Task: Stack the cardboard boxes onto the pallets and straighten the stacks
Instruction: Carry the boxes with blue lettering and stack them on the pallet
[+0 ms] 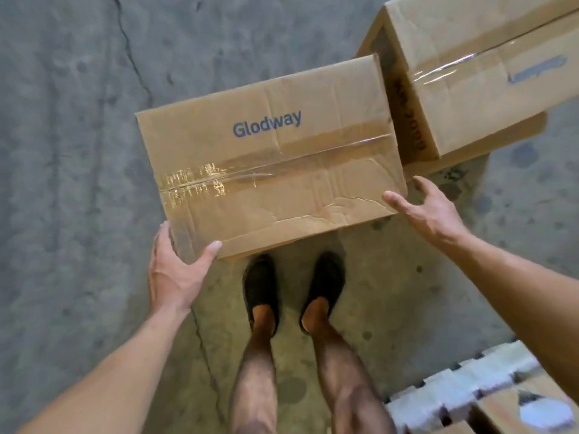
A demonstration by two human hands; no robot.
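A taped cardboard box (269,158) printed "Glodway" lies in front of me, above my feet. My left hand (175,267) grips its near left corner, thumb on top and fingers down the side. My right hand (429,208) hovers at the near right corner with fingers spread, touching the edge at most lightly. A second taped cardboard box (476,76) sits at the upper right on top of another box (463,155), whose edge shows beneath it.
Grey cracked concrete floor (69,151) stretches to the left and behind the boxes. My two feet in dark shoes (294,292) stand just below the box. A white slotted pallet (454,389) with some cardboard on it shows at the bottom right.
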